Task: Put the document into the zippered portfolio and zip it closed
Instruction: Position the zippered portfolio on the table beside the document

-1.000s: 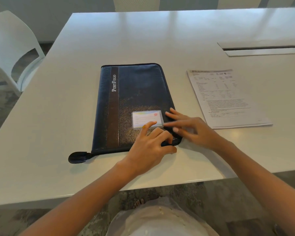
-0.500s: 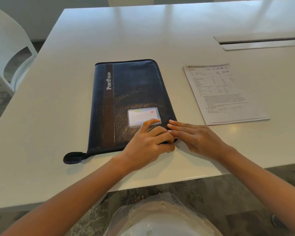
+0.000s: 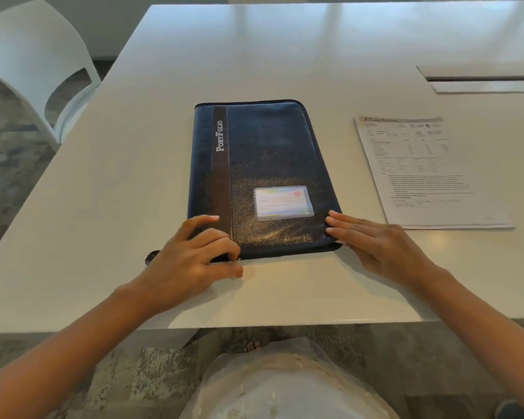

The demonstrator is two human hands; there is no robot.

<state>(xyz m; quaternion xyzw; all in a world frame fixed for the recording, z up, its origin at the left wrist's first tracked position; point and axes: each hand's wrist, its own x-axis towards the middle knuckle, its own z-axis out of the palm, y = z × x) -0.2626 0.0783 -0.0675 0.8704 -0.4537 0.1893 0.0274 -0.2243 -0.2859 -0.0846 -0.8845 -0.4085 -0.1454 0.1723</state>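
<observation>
The portfolio [image 3: 263,176] lies flat at frame centre, shut. The left hand [image 3: 191,261] pinches its zipper pull at the near edge to unzip it; the right hand [image 3: 378,246], fingers flat and empty, steadies the corner (document [image 3: 430,173] waits at right on the worktop [image 3: 103,176]).

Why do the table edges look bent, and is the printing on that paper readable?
Head view: the wide lens bows the white table edges; glare streaks its far end and sheens the dark blue zippered portfolio; the printed paper document is too soft to read.
</observation>
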